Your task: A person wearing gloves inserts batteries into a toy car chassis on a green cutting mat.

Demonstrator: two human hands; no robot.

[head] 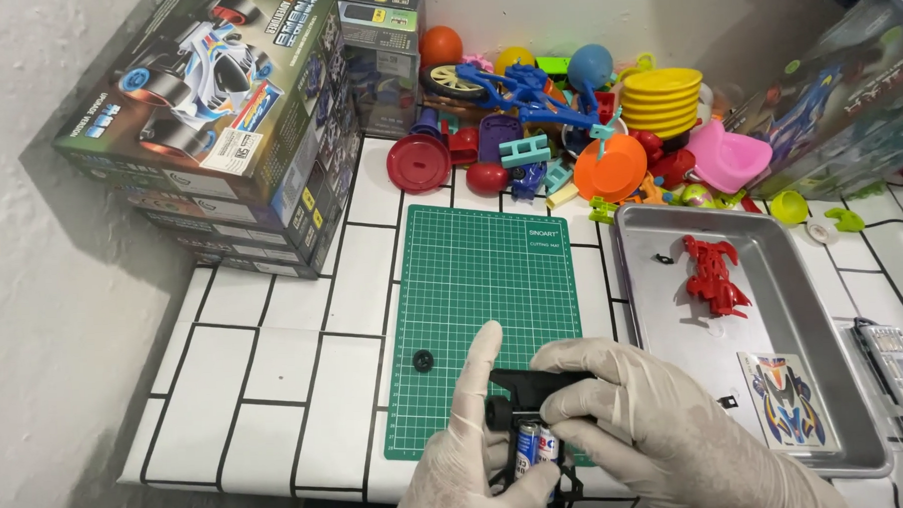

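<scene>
Both my hands wear pale gloves and hold a small black toy car chassis (532, 389) over the near edge of a green cutting mat (478, 283). My left hand (468, 454) grips it from below, thumb pointing up. My right hand (637, 418) clamps it from the right. Two blue and silver batteries (534, 448) sit side by side in the chassis. A small black wheel (422, 361) lies on the mat's left side, apart from my hands.
A metal tray (803, 302) at the right holds a red plastic part (714, 275) and a sticker sheet (787, 398). Stacked toy car boxes (217, 122) stand at the back left. Several colourful plastic toys (587, 109) are piled along the wall.
</scene>
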